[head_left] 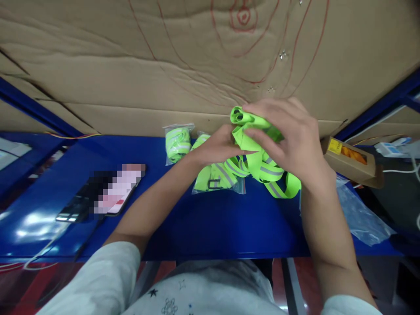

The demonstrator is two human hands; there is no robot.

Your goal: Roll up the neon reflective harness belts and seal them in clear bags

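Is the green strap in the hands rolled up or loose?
Partly loose. The left hand and right hand bunch the top of the green strap, but its lower loops sprawl on the blue table.

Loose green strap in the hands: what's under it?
A bagged strap on the blue table, partly showing. Its upper part is covered by the loose green strap and the left hand; the right hand covers much of that strap.

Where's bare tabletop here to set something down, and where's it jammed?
Bare blue tabletop lies along the near edge between the two forearms, and between the dark smartphone and the clear-bagged neon green strap. Crowded: mid-back, where left hand and right hand grip the loose neon green reflective strap; right, brown cardboard box and clear plastic bags.
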